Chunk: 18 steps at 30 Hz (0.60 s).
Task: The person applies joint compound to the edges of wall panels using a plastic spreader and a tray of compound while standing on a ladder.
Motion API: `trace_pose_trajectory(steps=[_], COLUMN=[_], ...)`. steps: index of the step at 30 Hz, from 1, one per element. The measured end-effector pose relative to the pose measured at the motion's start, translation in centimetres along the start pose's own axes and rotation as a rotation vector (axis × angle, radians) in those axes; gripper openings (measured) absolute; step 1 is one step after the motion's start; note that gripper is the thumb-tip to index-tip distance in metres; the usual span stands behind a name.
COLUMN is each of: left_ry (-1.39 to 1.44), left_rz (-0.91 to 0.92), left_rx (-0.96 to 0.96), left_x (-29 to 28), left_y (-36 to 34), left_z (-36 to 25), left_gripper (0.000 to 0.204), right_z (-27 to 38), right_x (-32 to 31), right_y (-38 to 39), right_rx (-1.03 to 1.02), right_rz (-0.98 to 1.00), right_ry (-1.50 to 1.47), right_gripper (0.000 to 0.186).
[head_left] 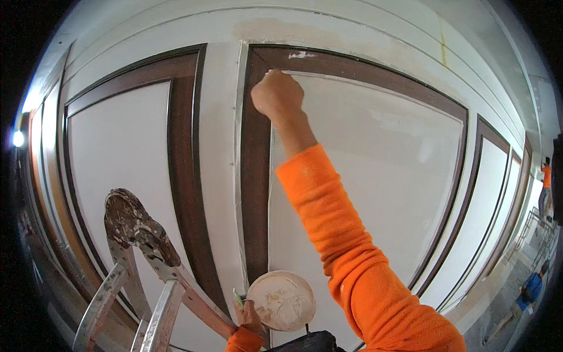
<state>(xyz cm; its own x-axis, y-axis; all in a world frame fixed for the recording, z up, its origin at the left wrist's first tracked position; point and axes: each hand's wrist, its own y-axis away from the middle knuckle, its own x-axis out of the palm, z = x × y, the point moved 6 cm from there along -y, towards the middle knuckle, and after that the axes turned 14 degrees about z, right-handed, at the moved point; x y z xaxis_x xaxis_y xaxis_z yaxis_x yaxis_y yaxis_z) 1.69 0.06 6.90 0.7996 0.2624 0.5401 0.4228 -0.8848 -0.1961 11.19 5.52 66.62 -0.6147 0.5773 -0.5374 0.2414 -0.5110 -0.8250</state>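
Note:
My right hand (278, 94) is raised at the upper left corner of a brown-framed wall panel (363, 158). Its fingers are closed in a fist against the dark wooden frame (256, 176); what they hold, if anything, is hidden. Low in view, my left hand (251, 318) grips the side of a round tub (311, 299) of whitish, paste-like filler (284, 302). A thin pale-green handle (237, 297) sticks up by the left fingers; its lower end is hidden. White smears (301, 55) mark the frame's top rail.
A paint-spattered metal stepladder (141, 229) stands at the lower left, its top close to another framed panel (126, 152). More panels run along the wall to the right. Far right are a person in orange (546, 182) and a person in blue (531, 288).

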Motion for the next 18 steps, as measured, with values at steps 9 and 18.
trace_pose_trajectory(steps=[9,18], left_ry=[-0.097,-0.123], left_rz=[-0.03,-0.025], left_rx=[0.073,0.071], left_x=[1.7,-1.0], left_y=[0.8,0.1], left_z=[-2.6,-0.4], left_gripper=[0.046,0.056], right_z=[-15.3,-8.1], right_x=[-9.6,-3.9], right_y=[5.2,0.1], right_rx=[0.117,0.091], right_rz=[-0.202,-0.141], right_ry=[-0.091,0.091], right_gripper=[0.035,0.029])
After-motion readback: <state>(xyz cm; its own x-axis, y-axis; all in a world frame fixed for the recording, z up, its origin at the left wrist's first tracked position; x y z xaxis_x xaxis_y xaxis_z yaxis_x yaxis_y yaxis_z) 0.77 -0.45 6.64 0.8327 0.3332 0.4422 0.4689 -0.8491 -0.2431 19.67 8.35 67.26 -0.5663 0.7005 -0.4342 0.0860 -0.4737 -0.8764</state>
